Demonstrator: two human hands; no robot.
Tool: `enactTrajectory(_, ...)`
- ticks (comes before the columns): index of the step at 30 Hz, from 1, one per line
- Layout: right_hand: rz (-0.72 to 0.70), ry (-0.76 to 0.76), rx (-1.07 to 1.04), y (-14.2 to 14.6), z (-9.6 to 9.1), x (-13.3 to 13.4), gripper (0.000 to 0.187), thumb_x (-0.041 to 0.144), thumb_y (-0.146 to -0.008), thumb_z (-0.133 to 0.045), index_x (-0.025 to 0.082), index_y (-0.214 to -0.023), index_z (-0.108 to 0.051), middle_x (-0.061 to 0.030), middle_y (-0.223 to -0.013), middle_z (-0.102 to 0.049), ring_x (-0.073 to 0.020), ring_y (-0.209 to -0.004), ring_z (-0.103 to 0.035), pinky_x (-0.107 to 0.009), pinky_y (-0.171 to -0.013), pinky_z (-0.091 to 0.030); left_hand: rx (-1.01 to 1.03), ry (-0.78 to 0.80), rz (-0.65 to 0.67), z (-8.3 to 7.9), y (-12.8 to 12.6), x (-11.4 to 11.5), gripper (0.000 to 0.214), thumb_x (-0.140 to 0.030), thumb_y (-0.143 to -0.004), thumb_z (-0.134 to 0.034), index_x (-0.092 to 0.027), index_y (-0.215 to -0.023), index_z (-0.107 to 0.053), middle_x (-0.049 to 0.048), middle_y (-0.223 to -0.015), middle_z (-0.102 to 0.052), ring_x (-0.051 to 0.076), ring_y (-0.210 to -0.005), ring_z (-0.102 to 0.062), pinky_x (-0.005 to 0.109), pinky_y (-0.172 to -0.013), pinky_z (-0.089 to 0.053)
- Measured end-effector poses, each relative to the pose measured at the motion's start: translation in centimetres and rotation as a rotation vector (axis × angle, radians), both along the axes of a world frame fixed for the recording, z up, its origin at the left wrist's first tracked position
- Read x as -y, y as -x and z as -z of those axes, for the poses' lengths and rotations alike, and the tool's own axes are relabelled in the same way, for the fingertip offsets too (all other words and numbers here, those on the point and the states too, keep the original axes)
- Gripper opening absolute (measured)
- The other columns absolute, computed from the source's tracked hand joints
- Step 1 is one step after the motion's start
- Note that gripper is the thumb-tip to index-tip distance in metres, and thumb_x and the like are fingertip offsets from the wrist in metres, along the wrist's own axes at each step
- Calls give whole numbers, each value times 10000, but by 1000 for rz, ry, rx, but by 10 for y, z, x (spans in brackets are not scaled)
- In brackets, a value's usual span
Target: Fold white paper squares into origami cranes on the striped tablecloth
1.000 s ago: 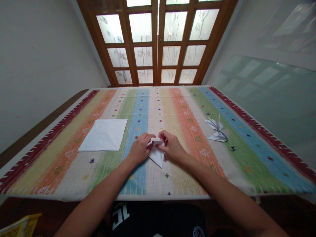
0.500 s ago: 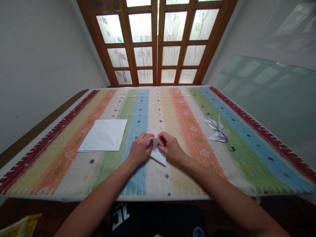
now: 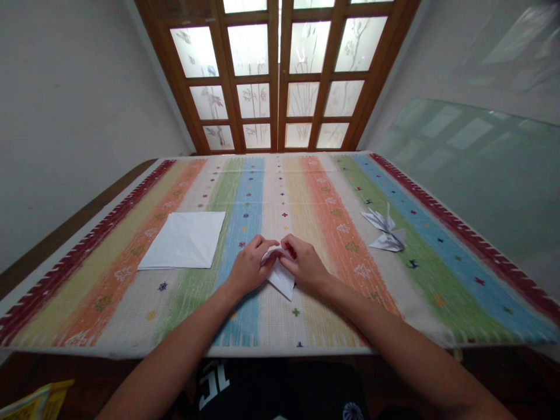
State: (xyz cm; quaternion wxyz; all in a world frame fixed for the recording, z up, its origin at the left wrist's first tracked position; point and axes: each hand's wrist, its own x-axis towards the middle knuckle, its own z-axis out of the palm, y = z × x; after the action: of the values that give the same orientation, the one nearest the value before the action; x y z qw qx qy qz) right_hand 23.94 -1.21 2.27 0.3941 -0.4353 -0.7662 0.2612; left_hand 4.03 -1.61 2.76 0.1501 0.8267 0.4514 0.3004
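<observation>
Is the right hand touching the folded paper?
Touching. The head view shows the right hand gripping the top of the folded paper, with no gap between them.

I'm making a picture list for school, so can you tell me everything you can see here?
folded paper: one, white, held between the hands
creased paper sheet: one, white, flat on the tablecloth, left of the hands
origami crane: one, white, on the tablecloth, right of the hands
striped tablecloth: one, many colours, covering the table
glass doors: two, brown wooden frames, straight ahead
yellow packet: one, yellow, bottom left, below the table
black shorts: one pair, black with white marks, below the table edge
left hand: one, pinching the folded paper
right hand: one, pinching the folded paper
</observation>
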Motion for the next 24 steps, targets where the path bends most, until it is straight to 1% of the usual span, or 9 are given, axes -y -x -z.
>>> enactTrajectory(4, 19, -27, 50, -1, 0, 1, 247, 157, -865, -624, 243, -747, -424, 31, -705, -512, -154, -653, -446, -286, -642, -326, -33, -14, -4, -2, -1, 2, 293, -284, -1079, -490, -258, -1180, -764, 65, -1003, -657, 219, -900, -653, 349, -845, -559)
enactTrajectory(7, -31, -54, 78, 1, 1, 1, 242, 124, -852, -605, 241, -740, -425, 29, -704, -513, -152, -651, -445, -286, -645, -328, -27, -20, -26, -2, -2, 2, 302, -278, -1073, -485, -244, -1164, -770, 61, -983, -649, 213, -875, -649, 342, -833, -558)
enactTrajectory(9, -75, -59, 76, 2, 2, 2, 209, 125, -835, -620, 239, -767, -460, 25, -729, -538, -152, -661, -460, -282, -652, -348, -2, -14, -36, -2, -2, 2, 293, -259, -1058, -495, -232, -1169, -764, 64, -995, -652, 217, -899, -658, 353, -864, -563)
enactTrajectory(12, -134, -32, 50, 2, 0, 2, 152, 171, -839, -660, 236, -837, -523, 19, -778, -580, -153, -680, -496, -279, -666, -390, 55, 7, -43, -2, 0, 1, 287, -235, -1029, -524, -211, -1223, -734, 80, -1078, -661, 229, -964, -674, 391, -936, -570)
enactTrajectory(15, -177, 2, 20, 0, -3, 2, 153, 225, -848, -698, 234, -912, -560, 19, -808, -603, -154, -685, -523, -284, -681, -425, 103, 35, -23, -3, 4, 0, 302, -287, -1048, -527, -190, -1282, -691, 103, -1170, -653, 240, -1017, -684, 428, -989, -570)
enactTrajectory(17, -192, 3, 1, -2, -4, 1, 160, 216, -851, -692, 231, -960, -576, 14, -833, -621, -154, -687, -538, -289, -691, -442, 119, 49, 10, -3, 5, -1, 319, -346, -1058, -541, -180, -1294, -678, 109, -1176, -644, 248, -1042, -685, 439, -1008, -567)
enactTrajectory(19, -199, 2, -9, -3, -5, 1, 142, 171, -866, -648, 229, -977, -582, 2, -859, -643, -159, -709, -565, -294, -708, -461, 115, 52, 23, -4, 5, -1, 351, -410, -1032, -611, -179, -1287, -680, 106, -1156, -631, 256, -1046, -681, 441, -1002, -570)
enactTrajectory(21, -190, 18, -12, -4, -4, 1, 128, 131, -888, -597, 230, -968, -581, -8, -872, -659, -165, -735, -595, -299, -725, -480, 94, 47, 3, -4, 4, -1, 330, -423, -1000, -666, -194, -1236, -704, 91, -1122, -618, 250, -1011, -676, 429, -968, -581)
enactTrajectory(24, -128, 56, -40, -4, -3, -1, 139, 116, -905, -580, 231, -983, -576, -9, -875, -656, -165, -738, -617, -296, -715, -500, 54, 43, -27, -3, 3, -1, 206, -303, -1006, -627, -229, -1161, -740, 66, -1072, -611, 225, -959, -664, 387, -907, -586)
